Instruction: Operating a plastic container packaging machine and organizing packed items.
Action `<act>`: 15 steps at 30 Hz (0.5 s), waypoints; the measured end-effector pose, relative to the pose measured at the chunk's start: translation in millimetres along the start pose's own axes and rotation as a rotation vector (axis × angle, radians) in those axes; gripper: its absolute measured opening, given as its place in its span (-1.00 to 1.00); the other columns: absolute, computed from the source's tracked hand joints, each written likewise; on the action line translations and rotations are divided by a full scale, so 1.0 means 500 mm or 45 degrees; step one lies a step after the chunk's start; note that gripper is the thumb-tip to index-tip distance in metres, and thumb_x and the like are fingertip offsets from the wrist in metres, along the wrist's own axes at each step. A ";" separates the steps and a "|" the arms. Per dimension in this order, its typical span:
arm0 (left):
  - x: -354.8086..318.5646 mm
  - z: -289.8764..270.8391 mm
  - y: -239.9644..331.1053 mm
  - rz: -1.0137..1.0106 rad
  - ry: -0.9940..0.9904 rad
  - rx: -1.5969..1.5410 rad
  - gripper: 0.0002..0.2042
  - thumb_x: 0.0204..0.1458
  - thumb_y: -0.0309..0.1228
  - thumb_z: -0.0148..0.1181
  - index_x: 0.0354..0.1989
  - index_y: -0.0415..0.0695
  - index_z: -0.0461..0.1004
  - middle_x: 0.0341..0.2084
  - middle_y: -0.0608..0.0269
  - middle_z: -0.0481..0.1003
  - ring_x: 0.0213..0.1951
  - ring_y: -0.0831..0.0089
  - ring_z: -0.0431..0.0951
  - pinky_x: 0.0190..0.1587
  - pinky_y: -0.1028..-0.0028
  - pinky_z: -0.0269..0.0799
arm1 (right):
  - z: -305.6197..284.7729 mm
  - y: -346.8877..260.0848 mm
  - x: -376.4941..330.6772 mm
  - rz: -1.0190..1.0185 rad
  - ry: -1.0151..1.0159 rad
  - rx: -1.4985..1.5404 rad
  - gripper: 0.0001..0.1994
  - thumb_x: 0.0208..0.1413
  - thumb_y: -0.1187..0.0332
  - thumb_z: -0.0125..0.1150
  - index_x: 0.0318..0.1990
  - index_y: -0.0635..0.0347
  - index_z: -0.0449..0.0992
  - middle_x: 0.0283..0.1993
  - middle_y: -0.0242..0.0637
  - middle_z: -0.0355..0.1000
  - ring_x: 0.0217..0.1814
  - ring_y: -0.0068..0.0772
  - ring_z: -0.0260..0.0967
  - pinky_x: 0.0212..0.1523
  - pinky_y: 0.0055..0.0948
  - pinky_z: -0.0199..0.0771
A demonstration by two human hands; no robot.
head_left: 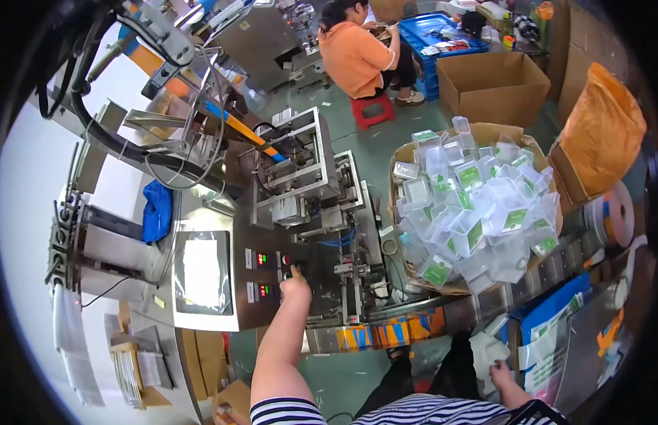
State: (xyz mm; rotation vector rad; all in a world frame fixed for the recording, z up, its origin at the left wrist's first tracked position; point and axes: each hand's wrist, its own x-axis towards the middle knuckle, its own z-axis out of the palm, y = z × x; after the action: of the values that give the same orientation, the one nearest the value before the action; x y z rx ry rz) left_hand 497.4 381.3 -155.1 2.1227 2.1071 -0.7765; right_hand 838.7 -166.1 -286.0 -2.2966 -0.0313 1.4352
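Note:
My left hand (295, 287) reaches forward to the dark control panel of a metal machine. One finger is stretched out onto a small dark switch (300, 266) beside a red-lit button (286, 261); the other fingers are mostly hidden. Low on the right, my right hand (502, 375) has its fingers closed on a whitish translucent plastic box (490, 354), whose shape is partly unclear. Farther up, a large carton (401, 152) is heaped with clear plastic boxes (477, 205) bearing green-and-white labels.
A bright screen (201, 275) lies left of the switches. The conveyor (477, 309) curves past my front, with orange and blue tape along its side. Beyond the machine, a person in orange (357, 60) sits on a red stool (372, 111) beside an open carton (488, 88).

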 end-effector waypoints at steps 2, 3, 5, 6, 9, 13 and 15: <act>0.046 0.010 -0.002 -0.320 -0.136 -0.372 -0.40 -0.14 -0.28 -0.10 0.06 -0.28 -0.14 -0.21 0.02 0.25 -0.36 0.28 0.44 -0.37 0.36 0.32 | 0.053 0.025 -0.042 0.082 -0.172 -0.046 -0.57 -0.22 0.32 0.03 -0.14 0.33 0.19 -0.44 -0.21 0.32 -0.44 -0.36 0.28 -0.40 -0.48 0.28; 0.064 0.014 -0.003 -0.197 -0.204 -0.129 -0.38 -0.13 -0.27 -0.10 0.06 -0.31 -0.17 -0.32 0.03 0.34 -0.37 0.29 0.45 -0.38 0.38 0.31 | 0.075 0.036 -0.048 0.078 -0.088 -0.062 -0.57 -0.22 0.32 0.03 -0.14 0.33 0.19 -0.44 -0.21 0.32 -0.44 -0.36 0.28 -0.40 -0.48 0.28; 0.085 0.020 -0.002 -0.019 -0.176 0.178 -0.35 -0.13 -0.26 -0.09 0.06 -0.34 -0.22 -0.40 0.06 0.42 -0.38 0.33 0.46 -0.40 0.40 0.30 | 0.111 0.061 -0.051 -0.039 -0.175 -0.159 -0.54 -0.24 0.30 0.07 -0.14 0.33 0.18 -0.33 -0.14 0.32 -0.31 -0.32 0.29 -0.28 -0.46 0.29; 0.091 0.023 0.000 0.004 -0.200 0.433 -0.34 -0.13 -0.26 -0.09 0.06 -0.35 -0.24 -0.39 0.09 0.42 -0.38 0.35 0.46 -0.41 0.41 0.30 | 0.115 0.067 -0.037 -0.004 -0.216 -0.137 -0.54 -0.25 0.30 0.09 -0.13 0.30 0.20 -0.24 -0.09 0.30 -0.22 -0.30 0.28 -0.20 -0.45 0.26; 0.093 0.023 0.005 0.038 0.005 0.523 -0.45 -0.05 -0.14 -0.19 0.02 -0.32 -0.02 -0.46 0.09 0.43 -0.53 0.34 0.46 -0.58 0.35 0.30 | 0.124 0.072 0.018 0.082 -0.210 -0.205 -0.55 -0.26 0.30 0.08 -0.14 0.28 0.22 -0.27 -0.07 0.31 -0.25 -0.30 0.29 -0.23 -0.45 0.27; 0.080 -0.014 0.015 -0.233 -0.032 -0.318 -0.49 -0.10 -0.08 -0.13 -0.25 -0.40 0.27 -0.40 -0.12 0.38 -0.36 0.20 0.43 -0.36 0.31 0.34 | 0.123 0.042 0.092 0.048 -0.103 -0.147 -0.62 -0.25 0.37 0.01 -0.16 0.25 0.25 -0.55 -0.25 0.33 -0.64 -0.46 0.23 -0.60 -0.54 0.26; 0.070 -0.038 0.029 0.065 -0.229 0.442 -0.48 -0.15 -0.16 -0.05 -0.13 -0.38 0.16 -0.29 -0.06 0.35 -0.31 0.32 0.43 -0.35 0.41 0.34 | 0.128 0.022 0.110 0.002 -0.135 -0.326 -0.61 -0.24 0.34 0.00 -0.16 0.25 0.25 -0.52 -0.23 0.34 -0.59 -0.41 0.26 -0.55 -0.50 0.28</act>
State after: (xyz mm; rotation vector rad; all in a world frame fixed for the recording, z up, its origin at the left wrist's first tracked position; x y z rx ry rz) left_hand 515.4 419.7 -156.1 2.1486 1.9340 -1.3560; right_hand 806.9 -141.0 -360.7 -2.4164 -0.2591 1.6349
